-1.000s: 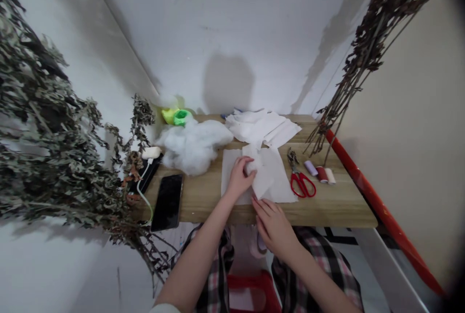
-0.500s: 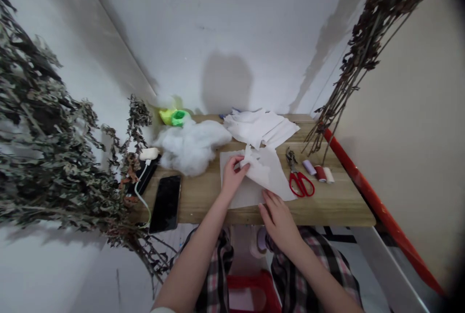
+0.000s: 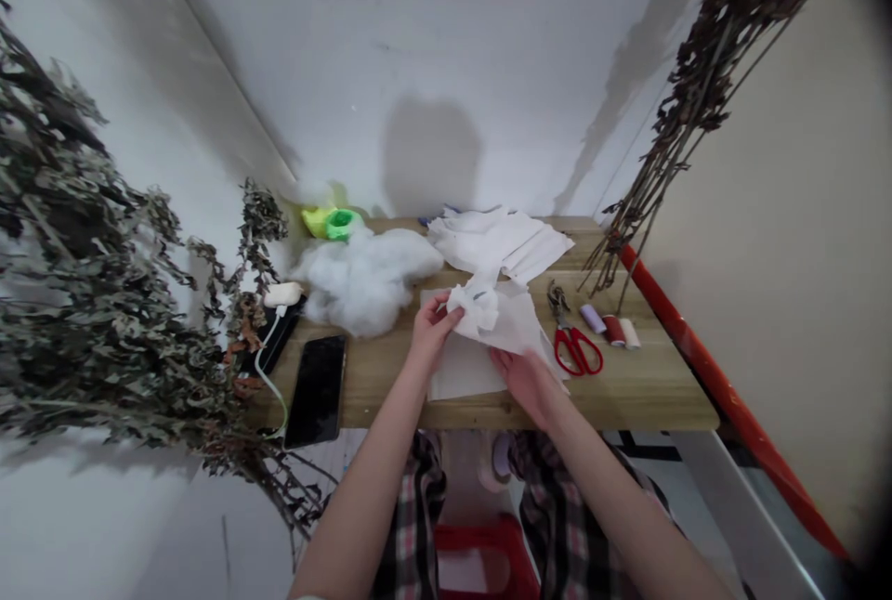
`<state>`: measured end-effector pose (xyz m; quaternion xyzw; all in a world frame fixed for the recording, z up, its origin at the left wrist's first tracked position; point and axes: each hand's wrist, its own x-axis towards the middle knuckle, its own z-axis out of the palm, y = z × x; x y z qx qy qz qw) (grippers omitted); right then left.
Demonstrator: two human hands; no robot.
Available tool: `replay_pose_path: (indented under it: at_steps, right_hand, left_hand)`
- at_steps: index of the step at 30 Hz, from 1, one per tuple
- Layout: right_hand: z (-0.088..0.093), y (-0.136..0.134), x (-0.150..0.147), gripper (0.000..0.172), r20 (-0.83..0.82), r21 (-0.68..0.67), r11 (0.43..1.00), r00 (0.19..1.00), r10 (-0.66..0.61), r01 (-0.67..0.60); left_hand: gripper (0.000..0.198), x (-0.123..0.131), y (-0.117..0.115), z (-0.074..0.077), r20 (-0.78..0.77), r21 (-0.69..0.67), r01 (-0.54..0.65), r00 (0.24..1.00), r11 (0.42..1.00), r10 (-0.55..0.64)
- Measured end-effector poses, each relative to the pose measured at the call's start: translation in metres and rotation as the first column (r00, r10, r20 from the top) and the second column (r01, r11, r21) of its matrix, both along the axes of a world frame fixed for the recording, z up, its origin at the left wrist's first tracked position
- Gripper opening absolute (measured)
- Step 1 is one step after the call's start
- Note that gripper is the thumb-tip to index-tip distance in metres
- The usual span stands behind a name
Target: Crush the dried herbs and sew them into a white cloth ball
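Note:
My left hand (image 3: 433,329) pinches the upper left side of a crumpled white cloth piece (image 3: 512,317) between thumb and fingers, lifting it off the work surface. Under its lower edge, my right hand (image 3: 528,384) is turned partly palm up with fingers stretched out. The right thumb is blurred, and the cloth hides some fingertips. Beneath both hands a flat white sheet (image 3: 456,372) lies on the wooden table. Just right of the cloth are red-handled scissors (image 3: 578,349). Behind it is a pile of white cloth pieces (image 3: 498,242).
Fluffy white stuffing (image 3: 369,280) lies left, beside a green and yellow bag (image 3: 338,223). A black phone (image 3: 316,391) rests near the front left edge. Thread spools (image 3: 613,329) stand right of the scissors. Dried branches (image 3: 139,303) crowd the left; more dried stems (image 3: 687,117) lean right.
My left hand has shifted slightly left and gathered the cloth's corner. My right hand has turned over and moved from atop the sheet to beneath the raised cloth's edge.

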<state>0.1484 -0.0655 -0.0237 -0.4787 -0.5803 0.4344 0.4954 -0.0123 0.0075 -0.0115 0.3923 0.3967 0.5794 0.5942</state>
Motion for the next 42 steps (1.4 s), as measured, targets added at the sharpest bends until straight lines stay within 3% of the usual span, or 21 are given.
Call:
replay_pose_path:
  at_steps: [2, 6, 9, 12, 16, 21, 26, 33, 37, 42]
  right_hand:
    - [0.012, 0.010, -0.001, 0.071, -0.313, -0.088, 0.993, 0.948, 0.053, -0.084]
    - [0.024, 0.026, 0.000, 0.054, -0.647, -0.302, 0.953, 0.740, -0.186, -0.025]
    - [0.017, 0.037, 0.002, 0.036, -0.739, -0.408, 0.911, 0.563, -0.370, 0.063]
    - [0.011, 0.042, 0.007, 0.028, -0.791, -0.424, 0.899, 0.439, -0.427, 0.110]
    - [0.011, 0.043, 0.011, 0.024, -0.819, -0.449, 0.890, 0.360, -0.447, 0.083]
    - [0.019, 0.046, 0.012, 0.026, -0.808, -0.538, 0.843, 0.271, -0.522, 0.019]
    - [0.024, 0.048, 0.017, 0.027, -0.777, -0.610, 0.792, 0.207, -0.594, -0.014]
    - [0.016, 0.047, 0.023, 0.019, -0.807, -0.555, 0.832, 0.252, -0.533, -0.017]
    - [0.017, 0.044, 0.023, 0.013, -0.826, -0.515, 0.856, 0.291, -0.483, -0.040]
    - [0.023, 0.043, 0.022, 0.008, -0.848, -0.428, 0.903, 0.332, -0.412, 0.027]
  left_hand:
    - [0.033, -0.001, 0.000, 0.000, 0.010, 0.011, 0.035, 0.999, 0.999, -0.035]
    - [0.032, -0.003, 0.003, -0.004, -0.006, 0.034, 0.089, 0.996, 0.995, -0.089]
    - [0.031, -0.007, 0.005, -0.006, -0.075, 0.082, 0.120, 0.991, 0.989, -0.114]
    - [0.030, -0.010, 0.006, -0.005, -0.134, 0.107, 0.171, 0.978, 0.979, -0.157]
    - [0.032, -0.013, 0.006, -0.003, -0.158, 0.063, 0.204, 0.969, 0.977, -0.192]
    - [0.032, -0.014, 0.006, -0.002, -0.168, -0.005, 0.329, 0.931, 0.944, -0.325]
    - [0.032, -0.011, 0.006, -0.001, -0.187, -0.033, 0.349, 0.919, 0.937, -0.349]
    - [0.032, -0.009, 0.006, 0.003, -0.050, -0.085, 0.405, 0.911, 0.911, -0.409]
    - [0.031, -0.008, 0.006, 0.004, -0.069, -0.075, 0.370, 0.925, 0.926, -0.375]
    - [0.030, -0.007, 0.007, 0.004, -0.160, -0.013, 0.306, 0.939, 0.952, -0.304]
